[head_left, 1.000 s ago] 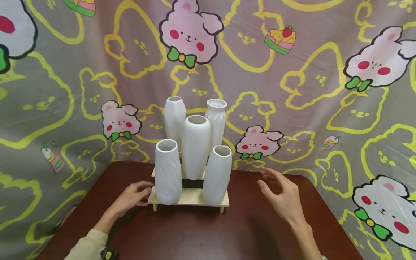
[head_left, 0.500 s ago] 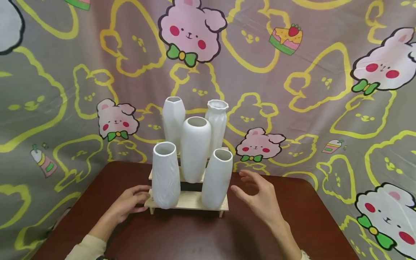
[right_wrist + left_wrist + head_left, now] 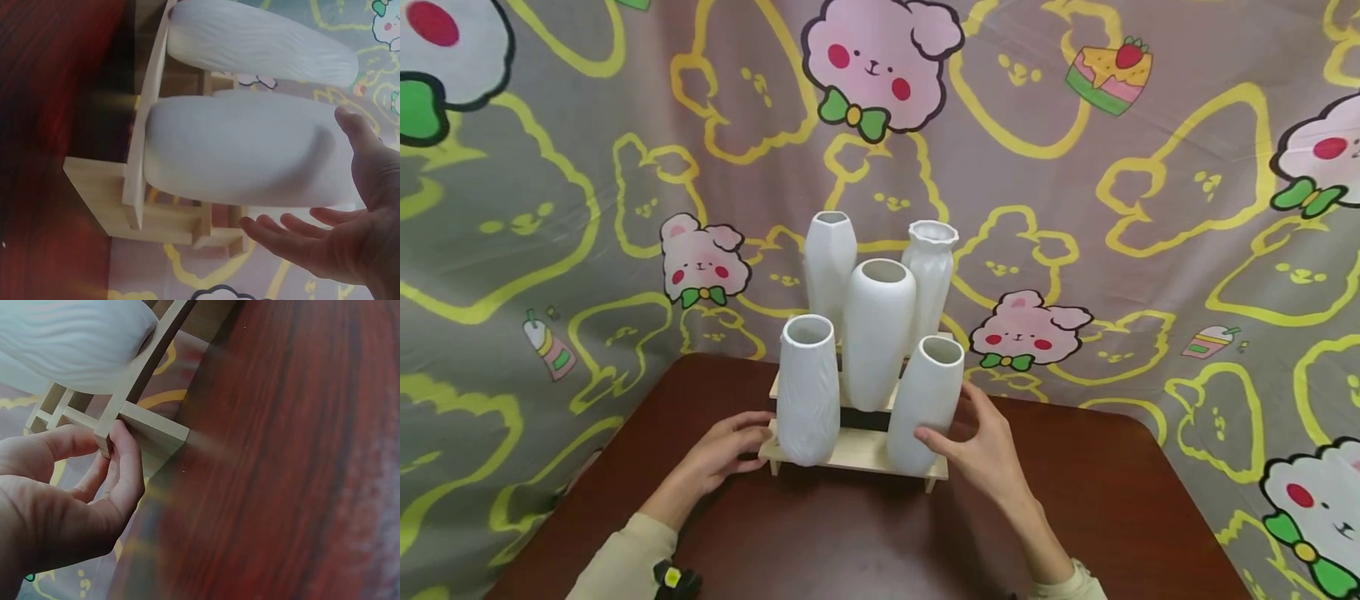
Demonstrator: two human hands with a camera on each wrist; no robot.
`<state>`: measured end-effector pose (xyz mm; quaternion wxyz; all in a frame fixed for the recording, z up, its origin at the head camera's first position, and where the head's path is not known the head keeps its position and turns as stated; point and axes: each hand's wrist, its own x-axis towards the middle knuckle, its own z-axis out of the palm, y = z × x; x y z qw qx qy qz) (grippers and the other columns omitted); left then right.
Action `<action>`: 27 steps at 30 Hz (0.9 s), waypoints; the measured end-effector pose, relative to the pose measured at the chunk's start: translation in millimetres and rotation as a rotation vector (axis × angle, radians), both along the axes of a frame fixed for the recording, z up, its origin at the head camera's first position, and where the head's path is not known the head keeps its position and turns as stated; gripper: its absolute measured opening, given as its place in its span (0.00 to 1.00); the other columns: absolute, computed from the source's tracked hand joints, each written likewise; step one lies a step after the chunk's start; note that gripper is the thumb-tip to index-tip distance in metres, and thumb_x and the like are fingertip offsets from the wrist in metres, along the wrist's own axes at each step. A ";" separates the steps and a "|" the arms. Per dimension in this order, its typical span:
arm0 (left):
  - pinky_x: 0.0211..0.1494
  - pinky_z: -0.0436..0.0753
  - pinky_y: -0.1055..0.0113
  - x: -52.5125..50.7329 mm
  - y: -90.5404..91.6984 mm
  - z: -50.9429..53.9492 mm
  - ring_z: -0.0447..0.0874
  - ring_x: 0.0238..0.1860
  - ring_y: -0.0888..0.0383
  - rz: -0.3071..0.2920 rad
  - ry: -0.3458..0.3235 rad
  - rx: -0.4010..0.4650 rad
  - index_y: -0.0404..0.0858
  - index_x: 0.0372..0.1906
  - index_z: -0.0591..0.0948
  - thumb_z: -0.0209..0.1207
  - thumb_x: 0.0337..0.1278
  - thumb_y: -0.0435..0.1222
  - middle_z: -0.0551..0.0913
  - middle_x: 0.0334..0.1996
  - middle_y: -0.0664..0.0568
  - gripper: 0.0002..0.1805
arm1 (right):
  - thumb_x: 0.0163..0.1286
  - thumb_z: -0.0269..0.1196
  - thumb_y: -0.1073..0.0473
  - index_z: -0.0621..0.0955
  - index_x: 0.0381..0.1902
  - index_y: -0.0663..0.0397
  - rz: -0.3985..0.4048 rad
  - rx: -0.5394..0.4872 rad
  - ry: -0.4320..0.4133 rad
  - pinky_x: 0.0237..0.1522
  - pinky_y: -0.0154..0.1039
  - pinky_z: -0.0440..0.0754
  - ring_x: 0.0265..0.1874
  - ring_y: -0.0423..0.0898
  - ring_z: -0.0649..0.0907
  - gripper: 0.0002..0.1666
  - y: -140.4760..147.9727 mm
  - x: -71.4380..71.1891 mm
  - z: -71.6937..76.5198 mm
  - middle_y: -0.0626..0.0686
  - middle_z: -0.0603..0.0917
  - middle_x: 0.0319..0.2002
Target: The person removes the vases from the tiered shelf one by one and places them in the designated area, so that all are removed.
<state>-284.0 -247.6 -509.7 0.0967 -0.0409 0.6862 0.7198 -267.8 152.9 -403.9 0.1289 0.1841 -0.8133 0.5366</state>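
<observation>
The left hand [image 3: 726, 450] is pinching the wooden stand [image 3: 861, 450] while the right hand [image 3: 991, 454] is holding thumb and fingers apart around the front-right vase [image 3: 921, 408].

Both arms forward, angled inward. Left hand [image 3: 726, 450] low, fingers [image 3: 72, 442] bent, thumb [image 3: 130, 465] tip close to fingertips, pinching. Right hand [image 3: 985, 442] in a wide C: thumb out on the inner side, fingers spread, gently bent, well apart from thumb. Left sleeve [image 3: 625, 560] reaches about to wrist; right sleeve [image 3: 1070, 585] shows only at bottom edge, more bare forearm [image 3: 1036, 533] there.
</observation>
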 end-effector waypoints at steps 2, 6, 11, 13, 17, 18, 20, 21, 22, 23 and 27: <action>0.47 0.82 0.53 -2.9 1.3 0.5 0.83 0.46 0.49 0.001 0.002 0.020 0.31 0.68 0.70 0.60 0.67 0.34 0.83 0.47 0.43 0.27 | 0.49 0.83 0.46 0.72 0.69 0.41 -0.007 -0.013 -0.003 0.47 0.51 0.84 0.52 0.53 0.84 0.50 -2.3 1.0 2.8 0.49 0.80 0.59; 0.45 0.82 0.54 -4.6 2.8 0.4 0.83 0.44 0.50 0.023 -0.006 0.043 0.31 0.67 0.71 0.60 0.66 0.33 0.83 0.46 0.43 0.26 | 0.51 0.83 0.52 0.73 0.68 0.44 -0.023 -0.048 0.005 0.46 0.49 0.84 0.50 0.54 0.84 0.48 -4.2 1.1 0.8 0.52 0.81 0.57; 0.45 0.82 0.54 -2.9 1.9 -0.5 0.83 0.44 0.50 0.039 -0.018 0.049 0.31 0.67 0.71 0.61 0.66 0.33 0.83 0.45 0.43 0.27 | 0.51 0.82 0.62 0.75 0.67 0.52 -0.063 -0.076 0.033 0.44 0.54 0.84 0.47 0.57 0.85 0.46 -12.4 6.8 6.6 0.58 0.82 0.54; 0.45 0.83 0.54 -0.6 1.4 -0.9 0.83 0.43 0.50 0.045 -0.016 0.042 0.30 0.67 0.71 0.61 0.66 0.33 0.83 0.45 0.43 0.27 | 0.51 0.81 0.65 0.75 0.66 0.56 -0.065 -0.084 0.052 0.43 0.56 0.84 0.46 0.59 0.85 0.45 -16.9 12.1 12.7 0.60 0.83 0.53; 0.44 0.83 0.55 3.1 1.9 -1.6 0.83 0.43 0.50 0.053 -0.006 0.035 0.30 0.68 0.71 0.61 0.66 0.34 0.82 0.45 0.43 0.28 | 0.49 0.81 0.68 0.77 0.64 0.61 -0.061 -0.101 0.104 0.41 0.54 0.85 0.44 0.59 0.85 0.43 -22.0 18.8 19.5 0.60 0.84 0.50; 0.44 0.83 0.55 3.4 2.3 -1.4 0.83 0.43 0.50 0.050 -0.003 0.035 0.30 0.68 0.71 0.61 0.66 0.34 0.82 0.45 0.43 0.28 | 0.49 0.81 0.69 0.77 0.64 0.61 -0.063 -0.105 0.119 0.41 0.54 0.85 0.44 0.59 0.85 0.43 -22.4 19.4 19.8 0.60 0.84 0.50; 0.44 0.83 0.55 2.4 3.3 -1.1 0.83 0.43 0.51 0.051 -0.006 0.044 0.30 0.68 0.71 0.60 0.66 0.34 0.82 0.45 0.43 0.27 | 0.47 0.81 0.69 0.78 0.63 0.62 -0.072 -0.109 0.153 0.39 0.53 0.86 0.43 0.59 0.86 0.43 -22.2 18.7 18.3 0.60 0.85 0.49; 0.43 0.82 0.56 1.8 3.9 -0.8 0.83 0.43 0.51 0.053 -0.007 0.046 0.30 0.67 0.71 0.60 0.66 0.33 0.82 0.45 0.43 0.27 | 0.47 0.82 0.69 0.78 0.63 0.62 -0.078 -0.106 0.170 0.38 0.53 0.86 0.42 0.58 0.86 0.43 -21.7 17.9 16.8 0.60 0.85 0.48; 0.43 0.82 0.56 1.1 4.5 -0.8 0.83 0.43 0.51 0.055 -0.011 0.048 0.30 0.67 0.71 0.60 0.66 0.33 0.82 0.45 0.43 0.27 | 0.47 0.81 0.69 0.78 0.62 0.62 -0.084 -0.099 0.186 0.38 0.53 0.86 0.42 0.58 0.86 0.43 -21.3 17.7 15.8 0.60 0.85 0.48; 0.42 0.82 0.56 0.4 5.1 -0.7 0.83 0.42 0.51 0.059 -0.015 0.050 0.30 0.67 0.71 0.60 0.65 0.33 0.82 0.45 0.43 0.27 | 0.47 0.82 0.69 0.78 0.62 0.62 -0.088 -0.096 0.196 0.37 0.53 0.86 0.42 0.58 0.86 0.43 -20.1 15.4 12.2 0.60 0.85 0.48; 0.41 0.82 0.58 -1.8 5.8 -1.6 0.83 0.41 0.52 0.068 -0.025 0.059 0.31 0.66 0.72 0.59 0.65 0.31 0.82 0.44 0.43 0.25 | 0.49 0.82 0.64 0.77 0.64 0.57 -0.098 -0.072 0.209 0.37 0.51 0.86 0.42 0.56 0.86 0.44 -13.7 5.2 -3.6 0.58 0.85 0.51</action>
